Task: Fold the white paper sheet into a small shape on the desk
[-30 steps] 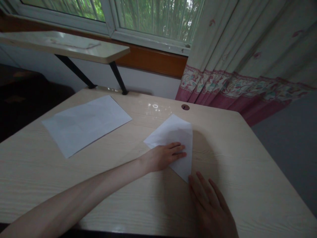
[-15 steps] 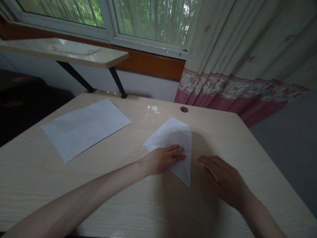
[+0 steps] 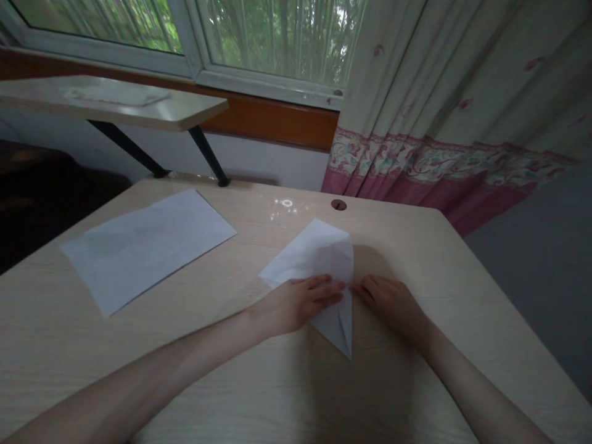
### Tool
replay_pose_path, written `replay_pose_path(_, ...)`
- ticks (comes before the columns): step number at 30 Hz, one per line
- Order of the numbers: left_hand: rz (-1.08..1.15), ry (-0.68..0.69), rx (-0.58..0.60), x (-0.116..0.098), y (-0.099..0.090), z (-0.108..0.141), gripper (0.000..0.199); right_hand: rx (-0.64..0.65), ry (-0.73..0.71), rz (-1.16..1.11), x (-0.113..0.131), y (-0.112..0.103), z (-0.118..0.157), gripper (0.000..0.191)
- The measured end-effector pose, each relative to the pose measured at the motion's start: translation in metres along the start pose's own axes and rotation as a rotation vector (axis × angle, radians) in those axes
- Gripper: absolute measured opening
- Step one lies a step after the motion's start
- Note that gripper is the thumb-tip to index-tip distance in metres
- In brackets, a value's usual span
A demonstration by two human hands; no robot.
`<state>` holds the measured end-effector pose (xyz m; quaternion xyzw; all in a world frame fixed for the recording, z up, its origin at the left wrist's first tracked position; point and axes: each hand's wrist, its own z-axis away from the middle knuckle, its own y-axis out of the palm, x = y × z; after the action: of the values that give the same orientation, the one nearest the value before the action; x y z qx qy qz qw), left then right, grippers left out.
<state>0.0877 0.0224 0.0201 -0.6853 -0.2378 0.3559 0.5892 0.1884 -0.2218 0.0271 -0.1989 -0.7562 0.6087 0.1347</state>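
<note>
My left hand [image 3: 298, 302], extended flat, on folded paper [image 3: 319, 253]; right hand [image 3: 393, 302], grip unclear, beside it toward surface's [image 3: 462, 277] right edge

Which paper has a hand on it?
The folded paper at right, beneath the left hand; the other paper, farther left, has no hand on it.

A single head-worn camera is looking forward and down from above the near side of the worktop [image 3: 259, 394]. It is keeping the left hand [image 3: 296, 305] near the centre and the right hand [image 3: 391, 299] just right of it, while the left forearm [image 3: 176, 364] and right forearm [image 3: 481, 388] are entering from the lower corners. Farther off, a raised shelf [image 3: 180, 107] is showing at upper left, and a window [image 3: 287, 37] and curtain [image 3: 444, 74] are spanning the top, the window's frame sloping down rightward.
</note>
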Motion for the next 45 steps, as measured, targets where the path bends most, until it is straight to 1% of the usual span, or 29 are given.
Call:
replay_pose_path(3, 0.009, -0.004, -0.007, -0.001, -0.001, 0.0, 0.061, -0.001, -0.017, -0.014, 0.0, -0.001, -0.001, 0.041)
replay_pose_path(8, 0.016, -0.003, -0.004, 0.001, 0.001, -0.001, 0.059, 0.009, -0.055, -0.029, 0.001, -0.003, -0.003, 0.037)
replay_pose_path(13, 0.011, 0.007, -0.029, 0.002, 0.003, 0.0, 0.058, 0.025, -0.09, -0.034, 0.003, -0.008, -0.004, 0.031)
replay_pose_path(22, 0.004, 0.003, -0.008, 0.001, -0.001, -0.001, 0.058, 0.073, -0.154, -0.069, 0.003, -0.012, 0.002, 0.021)
replay_pose_path(29, -0.005, 0.027, -0.037, 0.002, 0.001, -0.001, 0.059, 0.133, -0.225, -0.105, 0.008, -0.019, 0.006, 0.014)
replay_pose_path(33, -0.024, 0.035, -0.06, 0.003, 0.002, -0.001, 0.055, 0.106, -0.29, -0.121, 0.013, -0.025, 0.01, 0.013)
replay_pose_path(37, -0.027, 0.042, -0.073, 0.002, 0.001, -0.001, 0.053, 0.094, -0.33, -0.135, 0.019, -0.03, 0.015, 0.016)
replay_pose_path(45, -0.038, 0.044, -0.081, 0.002, -0.001, 0.0, 0.052, 0.13, -0.343, -0.17, 0.027, -0.028, 0.023, 0.019)
